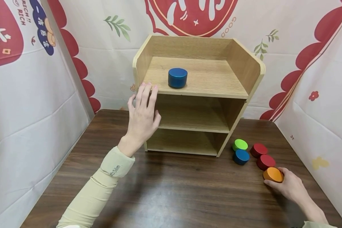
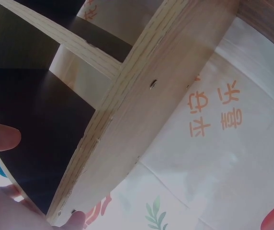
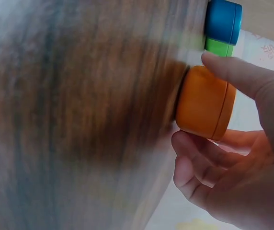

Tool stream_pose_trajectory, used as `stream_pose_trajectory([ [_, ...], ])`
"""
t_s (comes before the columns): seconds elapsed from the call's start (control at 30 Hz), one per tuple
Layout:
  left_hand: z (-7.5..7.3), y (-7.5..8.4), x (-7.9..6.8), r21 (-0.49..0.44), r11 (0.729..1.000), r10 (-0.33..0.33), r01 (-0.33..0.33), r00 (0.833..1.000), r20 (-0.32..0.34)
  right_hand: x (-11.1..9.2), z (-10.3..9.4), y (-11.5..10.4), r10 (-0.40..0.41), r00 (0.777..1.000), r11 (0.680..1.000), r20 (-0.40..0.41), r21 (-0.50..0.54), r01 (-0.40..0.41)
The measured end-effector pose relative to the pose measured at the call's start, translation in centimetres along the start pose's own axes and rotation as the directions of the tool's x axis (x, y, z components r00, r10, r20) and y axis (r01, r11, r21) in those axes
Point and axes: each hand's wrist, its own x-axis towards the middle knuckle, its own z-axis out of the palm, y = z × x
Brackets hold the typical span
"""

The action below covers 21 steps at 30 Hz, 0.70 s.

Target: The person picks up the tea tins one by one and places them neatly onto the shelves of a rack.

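My right hand [image 1: 293, 186] pinches an orange round tin [image 1: 273, 174] by its sides, thumb and fingers on opposite sides. The right wrist view shows a lid seam on this tin [image 3: 204, 103], which stands right at the tabletop. My left hand [image 1: 142, 118] rests at the upper left front corner of a small wooden shelf [image 1: 199, 94], fingers extended over the top board's edge. In the left wrist view its thumb [image 2: 3, 137] lies in front of a dark compartment. A blue tin [image 1: 177, 78] sits on the top board, just right of those fingertips.
Right of the shelf stand a green tin [image 1: 240, 144], another blue tin [image 1: 241, 157] and two red tins, one behind [image 1: 258, 150] and one nearer [image 1: 266, 162]. The dark wooden table [image 1: 171, 190] is enclosed by printed white cloth [image 1: 102, 69] at the back and sides.
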Motion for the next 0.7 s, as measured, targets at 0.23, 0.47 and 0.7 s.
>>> stream_pose_trajectory([
  [0.23,0.0,0.0,0.0,0.004,1.0,0.004,-0.004,1.0,-0.009,-0.2,0.1,0.2,0.003,1.0,0.999,-0.009,0.032,-0.002],
  [0.47,0.1,0.1,-0.1,-0.003,1.0,0.009,-0.009,1.0,0.003,-0.5,-0.7,0.0,0.011,0.999,0.999,-0.053,0.033,-0.009],
  [0.7,-0.1,0.0,-0.1,0.008,1.0,0.001,-0.001,1.0,0.002,-0.4,-1.8,-1.3,0.008,0.997,0.999,-0.078,0.045,-0.005],
])
